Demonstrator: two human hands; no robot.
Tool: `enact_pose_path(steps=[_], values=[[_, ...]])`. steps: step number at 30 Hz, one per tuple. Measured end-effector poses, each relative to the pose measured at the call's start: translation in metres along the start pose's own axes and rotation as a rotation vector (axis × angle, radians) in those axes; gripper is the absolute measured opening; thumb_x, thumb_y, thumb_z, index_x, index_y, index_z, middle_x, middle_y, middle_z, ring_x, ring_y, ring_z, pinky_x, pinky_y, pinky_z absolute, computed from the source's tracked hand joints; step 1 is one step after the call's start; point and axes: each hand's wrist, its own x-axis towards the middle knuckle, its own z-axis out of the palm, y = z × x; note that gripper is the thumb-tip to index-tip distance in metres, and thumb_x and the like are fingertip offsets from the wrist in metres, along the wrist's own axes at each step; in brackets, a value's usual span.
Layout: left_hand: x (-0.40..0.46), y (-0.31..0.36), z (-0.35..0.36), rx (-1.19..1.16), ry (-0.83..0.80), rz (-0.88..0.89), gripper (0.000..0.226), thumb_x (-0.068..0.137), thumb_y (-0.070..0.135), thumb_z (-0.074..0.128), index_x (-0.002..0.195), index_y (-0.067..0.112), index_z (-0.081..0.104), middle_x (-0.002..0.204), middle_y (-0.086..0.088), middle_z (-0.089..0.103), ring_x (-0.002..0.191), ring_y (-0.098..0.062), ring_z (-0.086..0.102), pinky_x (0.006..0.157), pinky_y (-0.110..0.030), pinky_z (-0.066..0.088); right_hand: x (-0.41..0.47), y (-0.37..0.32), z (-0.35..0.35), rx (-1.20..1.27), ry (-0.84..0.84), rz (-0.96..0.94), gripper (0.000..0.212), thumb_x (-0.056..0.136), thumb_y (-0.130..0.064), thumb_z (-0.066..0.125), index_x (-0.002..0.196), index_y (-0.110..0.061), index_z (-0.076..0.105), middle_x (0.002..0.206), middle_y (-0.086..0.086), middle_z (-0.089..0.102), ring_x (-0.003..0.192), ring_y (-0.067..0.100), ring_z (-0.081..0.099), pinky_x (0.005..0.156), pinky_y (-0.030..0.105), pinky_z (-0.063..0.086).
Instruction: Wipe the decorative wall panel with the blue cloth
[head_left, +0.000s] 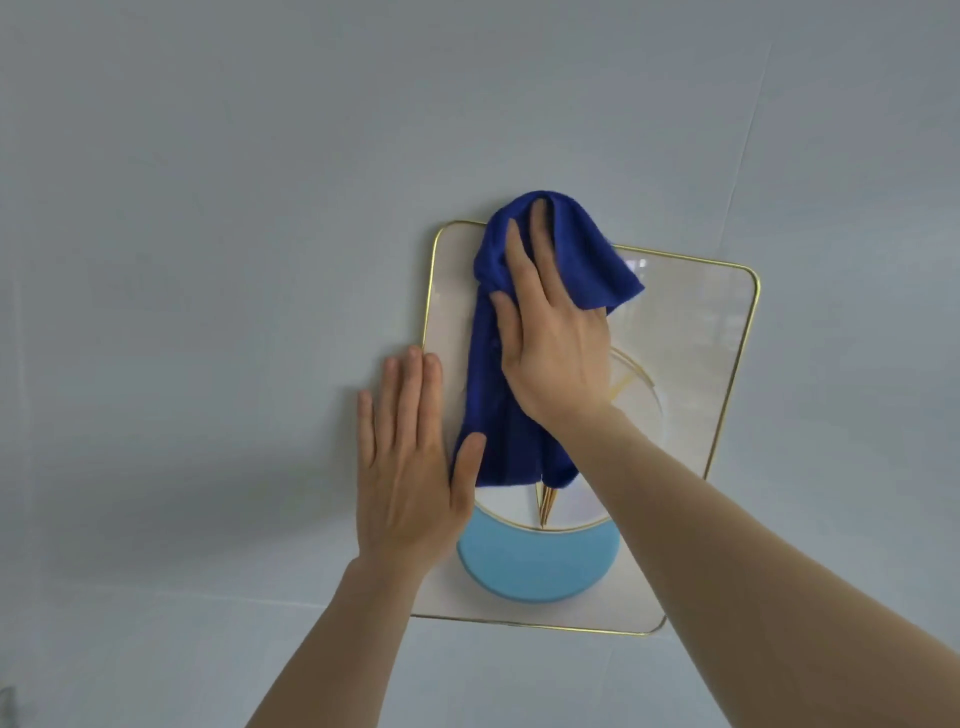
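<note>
The decorative wall panel is a glossy cream square with a thin gold rim, gold lines and a light-blue crescent near its bottom. It hangs on a pale wall. The blue cloth drapes down over the panel's upper left part, its top reaching just past the upper rim. My right hand presses flat on the cloth, fingers pointing up, some of them wrapped in its folds. My left hand lies flat with fingers apart over the panel's left rim, its thumb touching the hanging cloth.
The pale grey-white wall surrounds the panel on all sides, with faint seams running across it. Both bare forearms reach up from the bottom of the view.
</note>
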Motion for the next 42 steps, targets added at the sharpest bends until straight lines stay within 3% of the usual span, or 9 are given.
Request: enact_pose_path(steps=[4,9,15,20,26,29,35,39,42], values=[[-0.001,-0.012,0.014,0.034,0.018,0.035,0.069,0.107,0.048,0.012,0.165,0.012,0.004,0.174,-0.005,0.004,0.163,-0.025,0.008,0.130,-0.052,0.014,-0.008,-0.002,0.016,-0.120,-0.007,0.021,0.059,0.106,-0.043,0.038,0.161,-0.021,0.032,0.171,0.007,0.024,0.141,0.036,0.046,0.087,0.041,0.056],[0.001,-0.012,0.027,0.050,0.085,0.029,0.068,0.107,0.043,0.021,0.164,0.011,0.001,0.173,-0.007,0.007,0.162,-0.028,0.009,0.130,-0.054,0.012,-0.012,-0.002,0.018,-0.151,0.004,-0.031,0.056,0.107,-0.040,0.038,0.160,-0.022,0.035,0.171,0.005,0.027,0.146,0.034,0.040,0.090,0.040,0.052],[0.002,-0.012,0.029,0.010,0.095,0.027,0.070,0.106,0.044,0.025,0.163,0.010,0.006,0.173,-0.007,0.008,0.162,-0.027,0.007,0.131,-0.054,0.011,-0.025,0.000,0.021,-0.153,-0.059,-0.131,0.056,0.108,-0.040,0.037,0.161,-0.022,0.033,0.171,0.007,0.024,0.145,0.034,0.043,0.091,0.046,0.054],[0.004,-0.013,0.027,-0.013,0.090,0.033,0.071,0.106,0.050,0.017,0.163,0.010,0.008,0.172,-0.005,0.005,0.162,-0.024,0.004,0.131,-0.053,0.008,-0.031,-0.001,0.025,-0.156,-0.067,-0.128,0.055,0.108,-0.039,0.037,0.160,-0.022,0.033,0.170,0.009,0.028,0.141,0.038,0.048,0.093,0.049,0.053],[0.001,-0.017,0.027,-0.042,0.089,0.081,0.075,0.105,0.055,0.017,0.163,0.007,0.016,0.172,-0.006,0.007,0.162,-0.028,0.008,0.130,-0.056,0.010,-0.065,-0.001,0.031,-0.160,-0.206,-0.167,0.057,0.108,-0.045,0.029,0.161,-0.028,0.025,0.171,0.003,0.026,0.140,0.036,0.048,0.083,0.047,0.058],[0.001,-0.021,0.023,-0.025,0.058,0.097,0.077,0.104,0.057,0.018,0.163,0.007,0.015,0.173,-0.005,0.007,0.162,-0.026,0.009,0.130,-0.055,0.011,-0.073,-0.001,0.033,-0.140,-0.184,-0.148,0.055,0.107,-0.043,0.033,0.160,-0.029,0.026,0.170,0.001,0.029,0.137,0.036,0.052,0.080,0.050,0.058],[0.000,-0.018,0.018,-0.072,0.035,0.075,0.079,0.103,0.059,0.017,0.164,0.008,0.013,0.174,-0.006,0.009,0.162,-0.024,0.009,0.131,-0.052,0.009,-0.079,-0.001,0.033,-0.102,-0.178,-0.134,0.056,0.106,-0.042,0.037,0.159,-0.030,0.023,0.167,0.004,0.035,0.138,0.036,0.052,0.086,0.052,0.058],[-0.001,-0.020,0.016,-0.053,0.014,0.082,0.077,0.104,0.059,0.017,0.164,0.013,0.006,0.175,-0.005,0.007,0.163,-0.023,0.007,0.132,-0.049,0.006,-0.109,0.002,0.036,-0.084,-0.137,-0.179,0.054,0.106,-0.035,0.045,0.158,-0.023,0.035,0.164,0.004,0.041,0.142,0.032,0.049,0.092,0.048,0.057],[0.000,-0.021,0.014,-0.011,-0.004,0.084,0.079,0.104,0.060,0.017,0.165,0.012,0.005,0.175,-0.006,0.006,0.163,-0.022,0.006,0.132,-0.047,0.004,-0.138,0.008,0.040,-0.030,-0.181,-0.159,0.049,0.110,-0.038,0.038,0.158,-0.028,0.036,0.162,0.000,0.044,0.141,0.029,0.051,0.095,0.044,0.057]])
